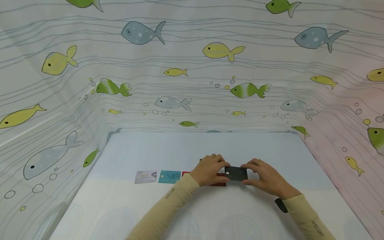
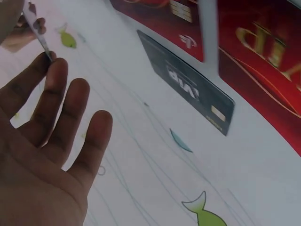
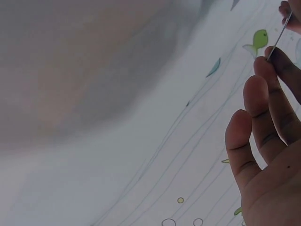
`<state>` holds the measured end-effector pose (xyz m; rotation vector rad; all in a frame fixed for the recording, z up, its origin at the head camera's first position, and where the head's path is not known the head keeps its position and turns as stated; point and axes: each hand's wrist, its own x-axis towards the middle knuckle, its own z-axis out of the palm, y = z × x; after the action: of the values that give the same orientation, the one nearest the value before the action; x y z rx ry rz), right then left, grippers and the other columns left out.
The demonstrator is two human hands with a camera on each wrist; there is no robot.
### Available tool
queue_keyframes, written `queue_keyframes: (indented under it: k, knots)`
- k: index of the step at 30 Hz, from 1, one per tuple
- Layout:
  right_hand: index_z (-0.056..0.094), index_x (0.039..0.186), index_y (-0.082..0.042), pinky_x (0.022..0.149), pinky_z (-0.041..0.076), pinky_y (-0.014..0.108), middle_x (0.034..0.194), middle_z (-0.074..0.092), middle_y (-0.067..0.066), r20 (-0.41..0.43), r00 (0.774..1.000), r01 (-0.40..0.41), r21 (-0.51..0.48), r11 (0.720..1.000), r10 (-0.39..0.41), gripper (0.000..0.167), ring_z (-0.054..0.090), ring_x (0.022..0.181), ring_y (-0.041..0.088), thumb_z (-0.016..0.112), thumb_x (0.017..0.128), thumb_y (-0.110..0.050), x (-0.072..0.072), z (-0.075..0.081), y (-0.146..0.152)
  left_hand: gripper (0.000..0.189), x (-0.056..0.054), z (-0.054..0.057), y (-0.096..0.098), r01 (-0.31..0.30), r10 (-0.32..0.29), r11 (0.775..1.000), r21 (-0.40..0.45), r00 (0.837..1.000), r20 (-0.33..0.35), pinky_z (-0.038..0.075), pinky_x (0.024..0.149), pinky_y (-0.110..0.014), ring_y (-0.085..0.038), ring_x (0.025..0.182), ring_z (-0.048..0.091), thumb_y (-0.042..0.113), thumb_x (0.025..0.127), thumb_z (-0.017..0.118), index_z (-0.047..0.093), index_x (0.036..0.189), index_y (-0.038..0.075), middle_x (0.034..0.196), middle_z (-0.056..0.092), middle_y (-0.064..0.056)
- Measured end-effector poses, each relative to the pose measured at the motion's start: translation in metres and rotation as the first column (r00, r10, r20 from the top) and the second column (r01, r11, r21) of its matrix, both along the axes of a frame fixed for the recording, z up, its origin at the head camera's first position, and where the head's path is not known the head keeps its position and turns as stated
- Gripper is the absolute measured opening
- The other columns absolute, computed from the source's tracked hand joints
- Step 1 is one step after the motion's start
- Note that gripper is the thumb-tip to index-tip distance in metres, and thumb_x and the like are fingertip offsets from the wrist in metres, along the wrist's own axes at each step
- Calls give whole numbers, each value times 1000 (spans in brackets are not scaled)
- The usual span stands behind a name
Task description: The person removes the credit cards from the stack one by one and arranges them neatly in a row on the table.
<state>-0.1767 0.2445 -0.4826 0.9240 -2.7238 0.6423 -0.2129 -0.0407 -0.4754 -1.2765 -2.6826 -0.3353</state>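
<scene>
Between my two hands a black card (image 1: pixel 236 173) with a small chip is held by its short ends. My left hand (image 1: pixel 209 171) pinches its left end between thumb and finger, and my right hand (image 1: pixel 265 176) pinches the right end. Seen edge-on, the black card (image 3: pixel 282 34) is a thin line in the right wrist view. Below my left hand lies a dark red card (image 1: pixel 220 180), partly covered by it. A dark grey VIP card (image 2: pixel 188 82) lies just beyond that hand, mostly hidden in the head view.
Left of my hands, a silver card (image 1: pixel 145 177), a teal VIP card (image 1: pixel 169 177) and a partly hidden red card (image 1: pixel 185 173) lie in a row on the white table (image 1: pixel 210 213). Cloth printed with fish (image 1: pixel 183 86) rises around the table's back and sides.
</scene>
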Motion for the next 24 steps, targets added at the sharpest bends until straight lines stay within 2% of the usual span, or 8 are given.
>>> queue_keyframes:
  k: [4, 11, 17, 24]
  knots:
    - [69, 127, -23, 82, 54, 40, 115, 61, -8, 21, 999, 24, 21, 1000, -24, 56, 63, 102, 17, 87, 78, -42, 2, -1, 4, 53, 3, 1, 8, -11, 11, 999, -30, 1000, 0, 48, 87, -27, -12, 104, 57, 59, 90, 69, 68, 130, 24, 116, 61, 5]
    - [69, 128, -22, 83, 54, 40, 116, 61, -7, 33, 999, 36, 56, 998, -37, 56, 61, 102, 12, 86, 79, -45, 4, -7, 9, 54, 9, -4, 20, -62, 65, 996, -69, 997, 38, 49, 92, -30, -13, 105, 58, 58, 90, 70, 68, 131, 23, 116, 62, 4]
    - [70, 127, -19, 84, 54, 42, 116, 61, -5, 36, 998, 45, 82, 996, -48, 55, 60, 103, 14, 85, 80, -44, 5, -13, 9, 53, 13, -9, 26, -96, 101, 991, -96, 994, 43, 49, 90, -31, -14, 105, 58, 57, 88, 73, 68, 130, 24, 115, 62, 5]
    - [69, 127, -17, 85, 54, 43, 115, 61, -4, 95, 994, 52, 95, 994, -61, 55, 61, 102, 16, 84, 81, -45, 7, -15, 8, 53, 15, -12, 31, -113, 126, 983, -145, 988, 85, 49, 90, -33, -14, 106, 56, 56, 88, 73, 67, 130, 25, 115, 61, 5]
